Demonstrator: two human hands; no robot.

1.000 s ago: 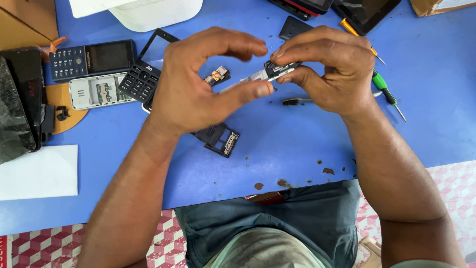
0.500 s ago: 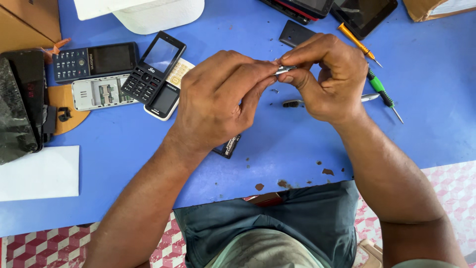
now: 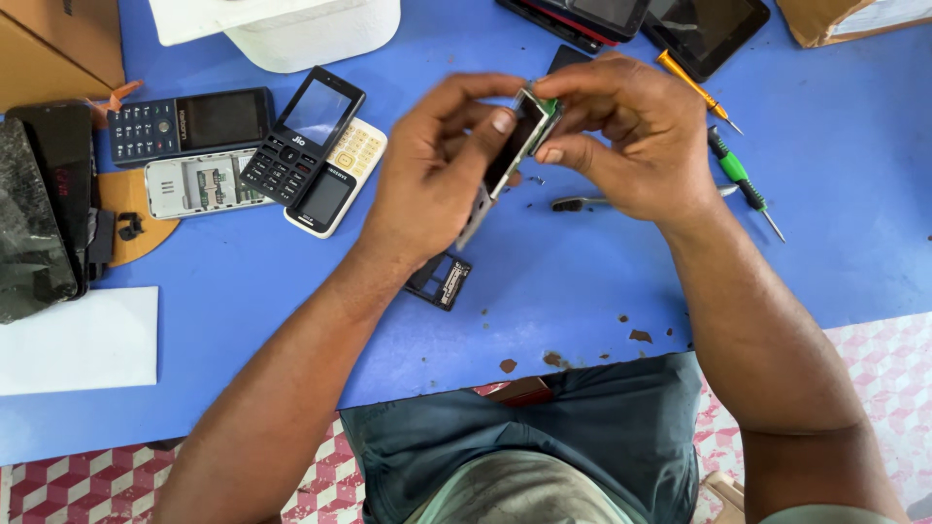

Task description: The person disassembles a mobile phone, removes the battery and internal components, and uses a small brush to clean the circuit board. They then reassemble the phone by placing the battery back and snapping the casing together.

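Observation:
Both hands hold one slim phone board with a dark screen and a green circuit edge [image 3: 513, 146], tilted on edge above the blue table [image 3: 291, 311]. My left hand [image 3: 442, 175] pinches its lower and middle part with thumb and fingers. My right hand [image 3: 631, 136] grips its upper end. A small black frame part [image 3: 442, 281] lies on the table just under my left wrist. A metal tweezer [image 3: 582, 203] lies under my right hand.
Several keypad phones lie at the left: a dark blue one [image 3: 189, 121], an opened grey one [image 3: 199, 182], a black one [image 3: 303, 131] over a white one [image 3: 340, 180]. Orange [image 3: 694, 89] and green [image 3: 743, 180] screwdrivers lie right. A white box [image 3: 311, 29] sits behind; white paper [image 3: 78, 340] at near left.
Both hands have lifted and turned the phone board so it stands more upright, with its screen side showing. The phones at the left have come out from under my left hand.

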